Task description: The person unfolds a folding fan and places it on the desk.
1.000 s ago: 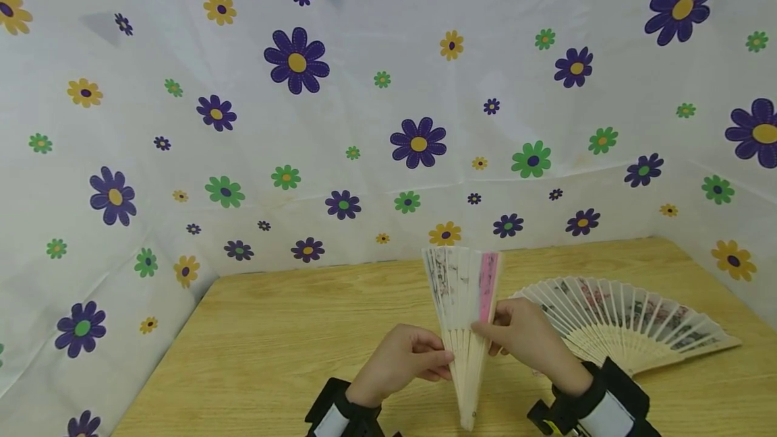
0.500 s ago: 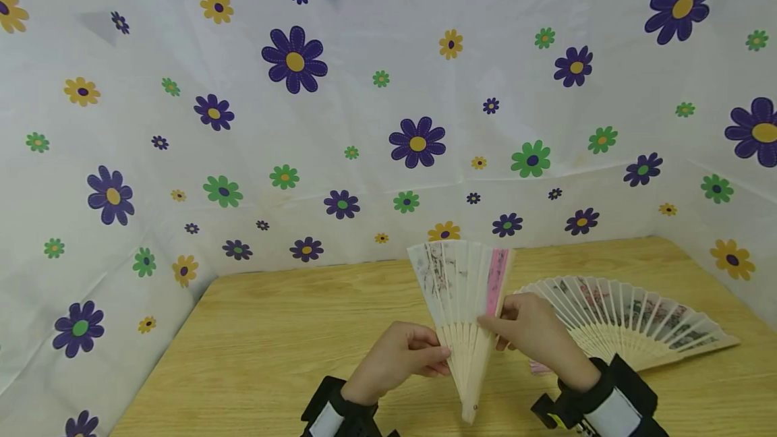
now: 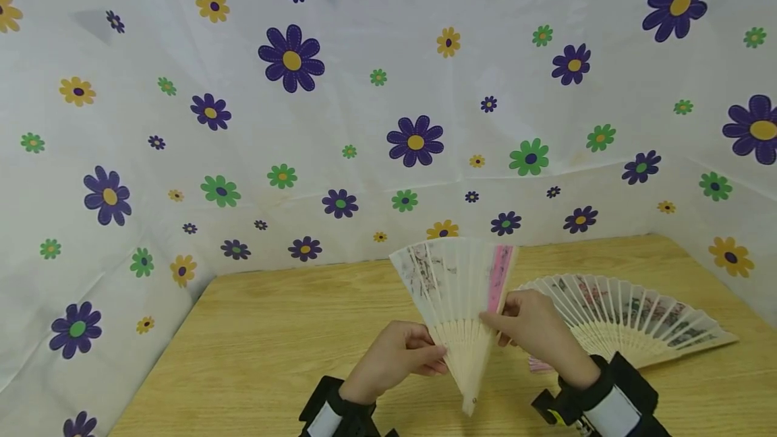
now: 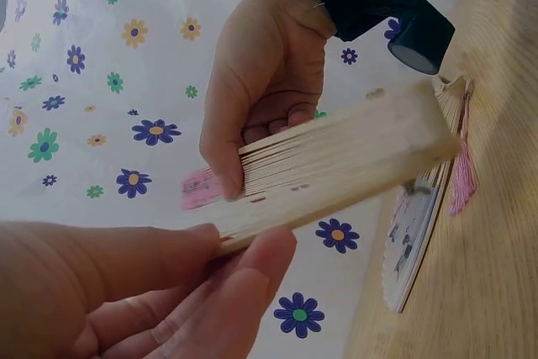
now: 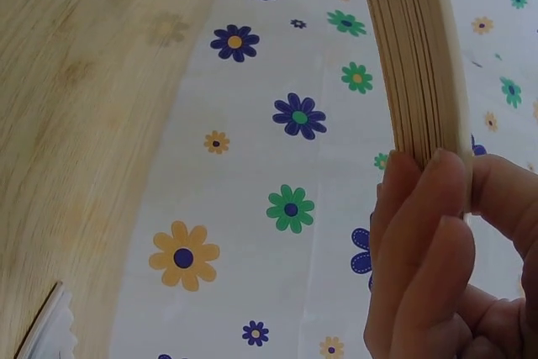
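Observation:
A partly spread folding fan (image 3: 456, 292), pale-ribbed with a flower print and a pink strip, is held upright above the table, its pivot end pointing down. My left hand (image 3: 397, 359) pinches its left outer rib between thumb and fingers. On the opposite side, my right hand (image 3: 537, 329) grips the right edge, thumb on the near face just below the pink strip. In the right wrist view, fingers (image 5: 429, 250) and thumb clasp the stacked ribs (image 5: 416, 65). The left wrist view shows the fan's ribs (image 4: 336, 161) between both hands.
A second folding fan (image 3: 637, 315), spread wide, lies on the wooden table (image 3: 291, 329) at the right, partly behind my right hand. Its pink tassel (image 4: 464, 178) hangs in the left wrist view. A flower-patterned white cloth (image 3: 358, 113) encloses the back and sides.
The held fan has spread wider, its left edge swinging leftward and its pivot rising slightly. My right hand has shifted a little right; both hands keep their hold.

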`<state>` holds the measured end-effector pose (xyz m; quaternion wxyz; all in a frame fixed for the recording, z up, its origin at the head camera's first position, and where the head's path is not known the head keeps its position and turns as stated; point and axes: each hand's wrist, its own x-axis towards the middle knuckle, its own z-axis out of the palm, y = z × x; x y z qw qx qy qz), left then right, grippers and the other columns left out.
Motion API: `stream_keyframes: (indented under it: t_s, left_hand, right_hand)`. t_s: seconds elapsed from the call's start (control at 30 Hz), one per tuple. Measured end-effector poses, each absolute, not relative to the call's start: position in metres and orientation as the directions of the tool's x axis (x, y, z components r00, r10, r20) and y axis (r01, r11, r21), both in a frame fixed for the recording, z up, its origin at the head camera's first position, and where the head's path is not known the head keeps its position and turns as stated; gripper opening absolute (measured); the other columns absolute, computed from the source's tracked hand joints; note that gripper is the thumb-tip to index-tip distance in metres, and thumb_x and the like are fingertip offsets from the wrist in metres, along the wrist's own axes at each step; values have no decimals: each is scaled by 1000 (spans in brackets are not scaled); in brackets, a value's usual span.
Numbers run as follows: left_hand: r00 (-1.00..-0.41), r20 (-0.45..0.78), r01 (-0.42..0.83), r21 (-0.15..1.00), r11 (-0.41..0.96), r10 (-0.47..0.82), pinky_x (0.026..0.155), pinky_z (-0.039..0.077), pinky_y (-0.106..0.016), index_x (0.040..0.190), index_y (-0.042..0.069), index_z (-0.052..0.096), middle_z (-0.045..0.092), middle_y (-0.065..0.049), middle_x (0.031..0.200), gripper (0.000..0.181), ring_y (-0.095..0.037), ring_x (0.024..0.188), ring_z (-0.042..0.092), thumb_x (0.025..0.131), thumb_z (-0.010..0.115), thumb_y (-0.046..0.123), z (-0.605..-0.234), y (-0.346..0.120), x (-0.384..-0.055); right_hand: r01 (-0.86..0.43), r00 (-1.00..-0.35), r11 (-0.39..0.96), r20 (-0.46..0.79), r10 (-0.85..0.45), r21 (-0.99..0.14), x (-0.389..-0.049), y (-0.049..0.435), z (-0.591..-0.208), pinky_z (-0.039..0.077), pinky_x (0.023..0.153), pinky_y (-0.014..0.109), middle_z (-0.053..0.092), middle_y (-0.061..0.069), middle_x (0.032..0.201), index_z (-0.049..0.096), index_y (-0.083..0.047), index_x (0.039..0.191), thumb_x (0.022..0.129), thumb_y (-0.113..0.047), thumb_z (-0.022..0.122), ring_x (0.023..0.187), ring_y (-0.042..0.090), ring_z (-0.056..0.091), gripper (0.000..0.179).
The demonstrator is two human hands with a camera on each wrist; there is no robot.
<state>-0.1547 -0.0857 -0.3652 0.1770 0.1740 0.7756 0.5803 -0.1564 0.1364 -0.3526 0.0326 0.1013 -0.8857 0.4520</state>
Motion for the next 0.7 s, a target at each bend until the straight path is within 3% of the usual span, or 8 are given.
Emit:
stream_keyframes:
  t_s: [0.27, 0.47, 0.7]
  left_hand:
    - [-888, -81, 49, 962, 268, 453, 77, 62, -45, 91, -13, 66, 72, -33, 87, 14, -32, 80, 71, 94, 61, 0, -365, -86, -155]
    - [-890, -81, 39, 967, 251, 450, 76, 63, -41, 97, -13, 68, 73, -32, 88, 16, -28, 79, 72, 94, 61, 1, -366, -88, -155]
    - [-895, -67, 50, 967, 248, 442, 80, 60, -49, 103, -13, 68, 73, -31, 91, 20, -24, 80, 72, 94, 61, 3, -367, -91, -158]
  right_hand:
    - [-199, -980, 585, 151, -131, -786, -157, 140, -352, 50, 45, 28, 66, 5, 53, 71, 3, 78, 87, -14, 71, 47, 13, 57, 19]
    - [-178, -984, 617, 140, -110, -767, -158, 141, -350, 47, 45, 27, 66, 4, 51, 70, 0, 70, 87, -15, 70, 47, 14, 57, 22]
    - [-189, -982, 637, 163, -100, -748, -159, 146, -350, 47, 45, 28, 67, 4, 52, 69, -3, 65, 87, -16, 70, 46, 12, 56, 26]
